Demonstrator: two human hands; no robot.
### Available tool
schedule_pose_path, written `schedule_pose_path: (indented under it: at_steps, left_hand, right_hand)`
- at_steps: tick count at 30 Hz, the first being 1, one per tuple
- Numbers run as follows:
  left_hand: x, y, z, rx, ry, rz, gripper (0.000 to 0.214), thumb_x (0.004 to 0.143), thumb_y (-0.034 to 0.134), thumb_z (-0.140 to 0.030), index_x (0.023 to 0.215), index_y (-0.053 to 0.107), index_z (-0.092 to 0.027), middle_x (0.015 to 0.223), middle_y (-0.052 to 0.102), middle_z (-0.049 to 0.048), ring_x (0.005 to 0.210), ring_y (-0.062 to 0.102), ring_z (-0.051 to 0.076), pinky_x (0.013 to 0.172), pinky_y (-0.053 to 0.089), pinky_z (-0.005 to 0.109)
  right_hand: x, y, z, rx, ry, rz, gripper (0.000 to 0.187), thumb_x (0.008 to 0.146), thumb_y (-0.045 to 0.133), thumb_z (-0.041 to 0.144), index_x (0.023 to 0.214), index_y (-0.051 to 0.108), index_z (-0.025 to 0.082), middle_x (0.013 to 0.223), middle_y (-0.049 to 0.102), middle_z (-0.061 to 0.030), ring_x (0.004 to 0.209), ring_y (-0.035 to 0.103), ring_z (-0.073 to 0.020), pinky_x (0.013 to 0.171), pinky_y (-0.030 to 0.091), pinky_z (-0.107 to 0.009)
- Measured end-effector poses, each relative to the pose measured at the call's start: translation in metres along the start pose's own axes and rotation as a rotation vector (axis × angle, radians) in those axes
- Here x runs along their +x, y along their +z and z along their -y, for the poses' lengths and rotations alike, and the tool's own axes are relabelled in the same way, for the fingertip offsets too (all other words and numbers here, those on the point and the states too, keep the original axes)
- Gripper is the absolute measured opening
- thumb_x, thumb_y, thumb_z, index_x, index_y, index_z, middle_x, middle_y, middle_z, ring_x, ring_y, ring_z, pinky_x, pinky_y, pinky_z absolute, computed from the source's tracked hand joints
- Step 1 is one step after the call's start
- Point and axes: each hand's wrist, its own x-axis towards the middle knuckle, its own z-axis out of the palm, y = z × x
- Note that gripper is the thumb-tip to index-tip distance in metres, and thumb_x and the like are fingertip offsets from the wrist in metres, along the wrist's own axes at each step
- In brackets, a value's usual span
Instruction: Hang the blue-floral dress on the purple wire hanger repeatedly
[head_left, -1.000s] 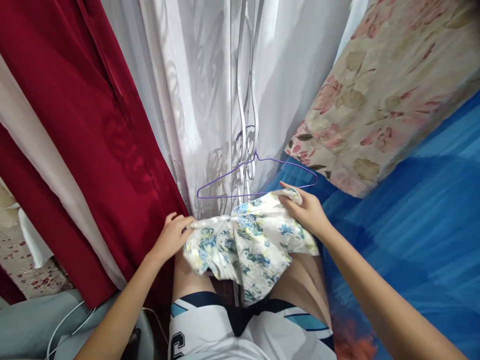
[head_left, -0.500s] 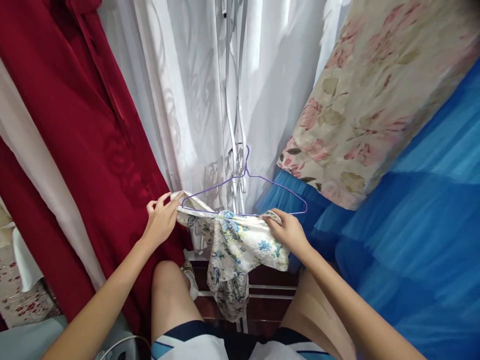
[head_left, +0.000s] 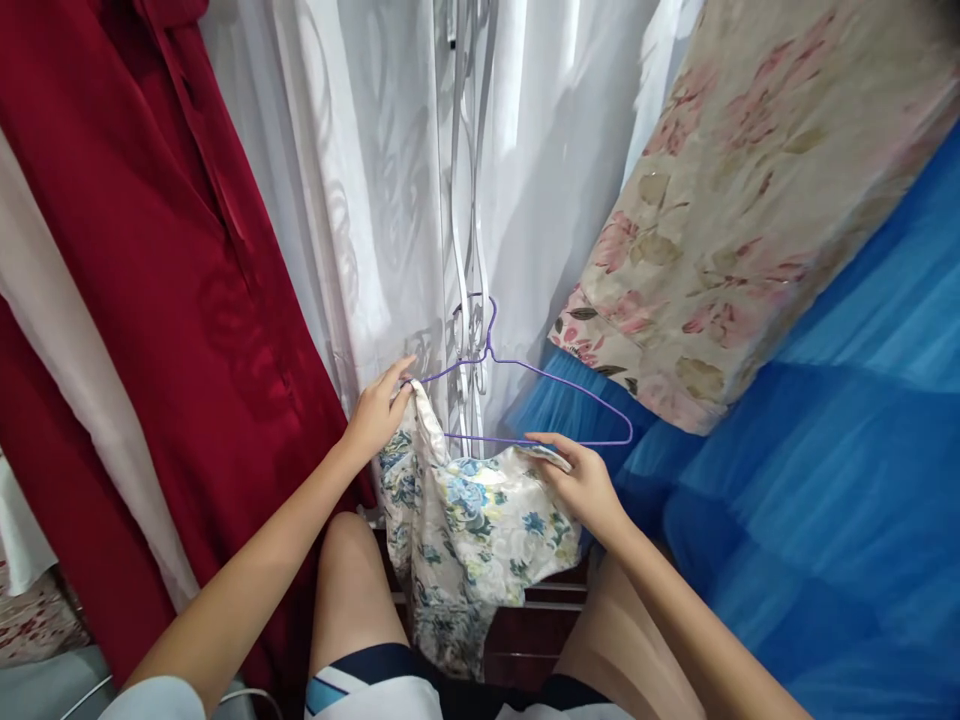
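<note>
A small white garment with blue and yellow flowers (head_left: 465, 525) hangs between my hands over my bare knees. My left hand (head_left: 377, 415) pinches the garment's left shoulder and holds it up against the left end of a thin purple wire hanger (head_left: 540, 405). My right hand (head_left: 581, 485) grips the garment's right edge, just under the hanger's bottom wire. The hanger's hook sits at a white curled metal grille (head_left: 466, 230) behind a sheer white curtain.
A dark red curtain (head_left: 150, 250) hangs at the left. A sheer white curtain (head_left: 360, 200) covers the middle. A floral cloth (head_left: 735, 220) and blue fabric (head_left: 840, 480) fill the right. My white shorts with blue stripes (head_left: 375, 690) show at the bottom.
Both hands lifted the garment off my lap to the hanger. My left hand then moved right and raised the garment's shoulder to the hanger's left end; the right hand stayed below the bottom wire.
</note>
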Motion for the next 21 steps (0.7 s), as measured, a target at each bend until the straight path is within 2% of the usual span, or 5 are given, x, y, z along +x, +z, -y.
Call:
schedule_pose_path:
  at_steps: [8,12,15,18,21]
  left_hand:
    - [-0.022,-0.008,-0.007,-0.045,-0.036,-0.082,0.028,0.096,0.048,-0.035,0.106,0.07,-0.021,0.103,0.071,0.0064,0.098,0.065,0.021,0.087,0.048,0.03]
    - [-0.023,-0.008,-0.012,-0.059,-0.05,-0.053,0.029,0.096,0.049,-0.036,0.11,0.07,-0.021,0.105,0.071,0.0059,0.099,0.065,0.021,0.088,0.048,0.03]
    - [-0.025,-0.001,-0.008,-0.059,-0.12,-0.054,0.033,0.094,0.052,-0.036,0.121,0.065,-0.022,0.096,0.072,0.0042,0.088,0.066,0.019,0.081,0.049,0.029]
    - [-0.027,0.006,-0.005,-0.097,-0.131,-0.06,0.031,0.095,0.051,-0.035,0.118,0.066,-0.022,0.098,0.072,0.0039,0.087,0.066,0.018,0.08,0.048,0.027]
    - [-0.028,0.007,-0.007,-0.122,-0.131,-0.088,0.027,0.093,0.053,-0.036,0.109,0.069,-0.021,0.096,0.072,0.0031,0.086,0.066,0.018,0.078,0.047,0.026]
  right_hand:
    - [0.005,-0.083,-0.005,-0.12,-0.046,-0.169,0.084,0.077,0.066,0.036,0.152,0.03,0.022,0.071,0.06,0.0013,0.057,0.05,-0.0179,0.055,0.041,-0.029]
    - [0.047,-0.104,-0.013,-0.234,0.075,0.123,0.032,0.077,0.066,0.041,0.098,0.072,0.017,0.06,0.06,-0.0009,0.053,0.051,-0.0171,0.051,0.04,-0.028]
    - [0.055,-0.103,-0.016,-0.197,0.144,0.394,0.031,0.076,0.067,0.042,0.058,0.064,0.018,0.049,0.053,0.0014,0.047,0.044,-0.0133,0.045,0.034,-0.026]
    - [0.052,-0.104,-0.021,-0.113,0.093,0.286,0.025,0.077,0.068,0.041,0.082,0.073,0.017,0.068,0.067,-0.0016,0.059,0.055,-0.0166,0.053,0.042,-0.027]
    - [0.059,-0.105,-0.03,-0.15,0.011,-0.027,0.06,0.072,0.074,0.039,0.127,0.062,0.019,0.107,0.072,-0.0088,0.081,0.065,-0.0234,0.069,0.05,-0.031]
